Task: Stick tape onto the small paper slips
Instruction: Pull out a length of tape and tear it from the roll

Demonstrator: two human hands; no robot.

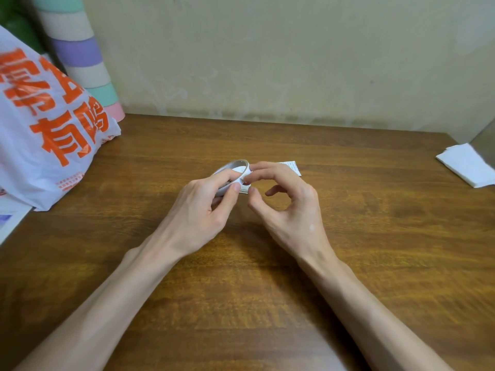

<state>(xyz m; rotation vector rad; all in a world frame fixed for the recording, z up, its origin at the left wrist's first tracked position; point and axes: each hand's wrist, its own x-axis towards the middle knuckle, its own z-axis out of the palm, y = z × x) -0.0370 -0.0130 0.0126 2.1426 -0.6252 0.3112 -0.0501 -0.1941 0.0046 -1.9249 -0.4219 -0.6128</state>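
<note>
Left hand [203,210] grips tape roll [232,166] over tabletop [361,215]; right hand [292,207] fingers pinch its rim. Slip [293,167] just behind. Step looks like finding tape end; next: peel strip.

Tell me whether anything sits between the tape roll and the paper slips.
Nothing visible does. The left hand grips the tape roll right by the paper slips lying on the table, and the right hand has its fingertips at the roll's rim. Only the hands themselves cover part of the slips.
</note>
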